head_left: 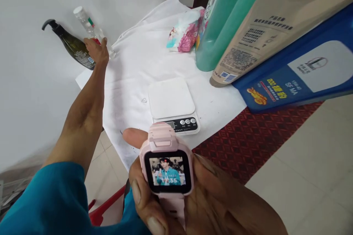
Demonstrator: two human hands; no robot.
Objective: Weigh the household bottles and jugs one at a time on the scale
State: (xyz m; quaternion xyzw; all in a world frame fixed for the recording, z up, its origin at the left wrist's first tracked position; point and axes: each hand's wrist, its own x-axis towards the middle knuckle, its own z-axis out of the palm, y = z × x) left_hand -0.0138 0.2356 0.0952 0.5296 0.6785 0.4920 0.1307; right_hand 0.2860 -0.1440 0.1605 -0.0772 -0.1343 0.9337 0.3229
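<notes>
My right hand (209,198) holds a pink smartwatch (167,147) close to the camera, fingers and thumb gripping the sides of its case. The lit screen faces me and reads 17:35 over a picture of a person in a blue jacket. Far off to the left, my left hand (97,51) is closed around a clear bottle (87,22) with a white cap and a red and green label. Beside that hand stands a dark green pump bottle (70,44). Just beyond the watch lies a white digital kitchen scale (171,97), its display partly covered by the watch strap.
On the right stand a large green jug (223,33), a beige container (248,40) and a blue oil can (278,88). A pink and teal bag (184,31) sits behind them. White cloth (127,91) lies over a dark red patterned cover (237,139).
</notes>
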